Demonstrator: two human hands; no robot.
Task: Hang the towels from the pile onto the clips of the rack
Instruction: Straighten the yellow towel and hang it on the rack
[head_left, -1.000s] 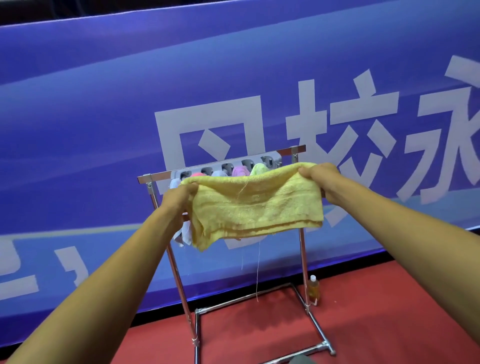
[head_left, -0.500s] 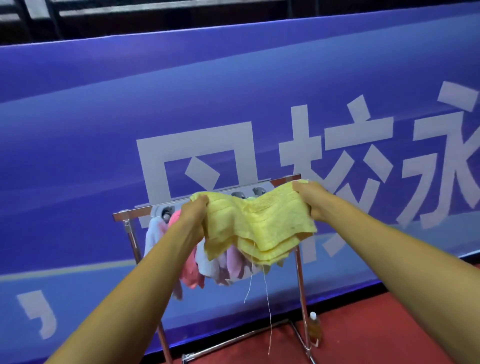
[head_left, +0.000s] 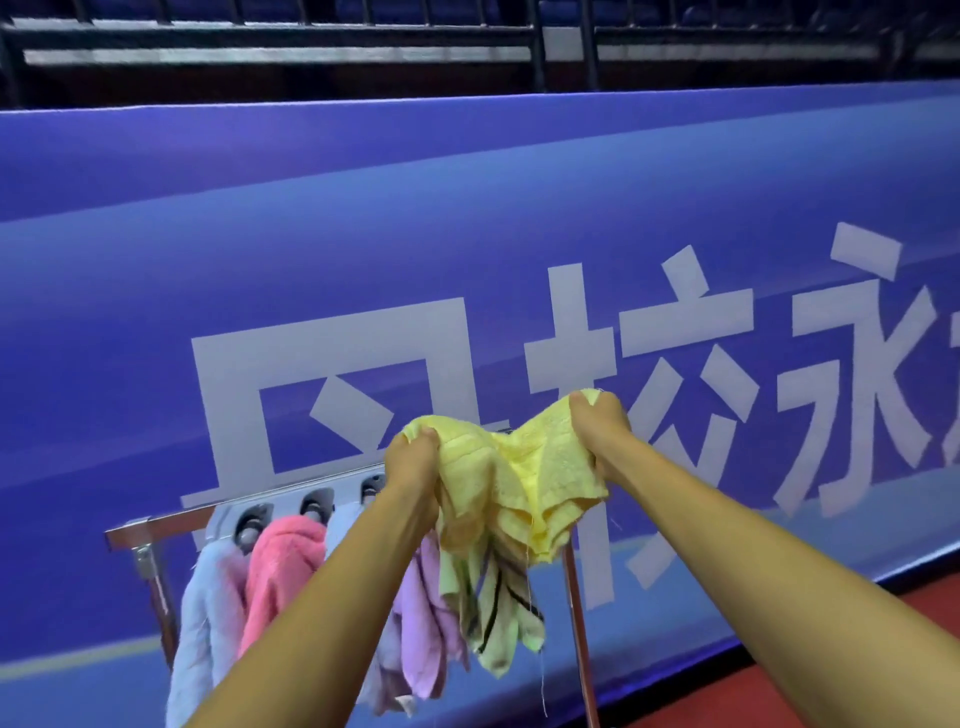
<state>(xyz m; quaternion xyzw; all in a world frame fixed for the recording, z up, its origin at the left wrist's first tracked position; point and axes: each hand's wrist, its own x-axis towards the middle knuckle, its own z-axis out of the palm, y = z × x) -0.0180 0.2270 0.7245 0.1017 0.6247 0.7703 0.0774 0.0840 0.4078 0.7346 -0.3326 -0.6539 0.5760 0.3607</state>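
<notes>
Backdrop: blue banner (head_left: 363, 234) with white characters | below it: metal rack (head_left: 156, 525), clips (head_left: 317, 503) gripping pink towel (head_left: 283, 561) and others | holds bunched yellow towel (head_left: 540, 483) over rack's right end, perhaps touching the bar | left hand (head_left: 413, 462), right hand (head_left: 600, 428): both clenched on it

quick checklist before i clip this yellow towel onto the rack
1. Left hand grips yellow towel: ok.
2. Right hand grips it: ok.
3. Towel edge spread for clipping: not ok, it is bunched between the hands.
4. Free clip: cannot tell; visible clips hold towels, and the yellow towel hides the rest.
5. Rack standing: ok.
</notes>
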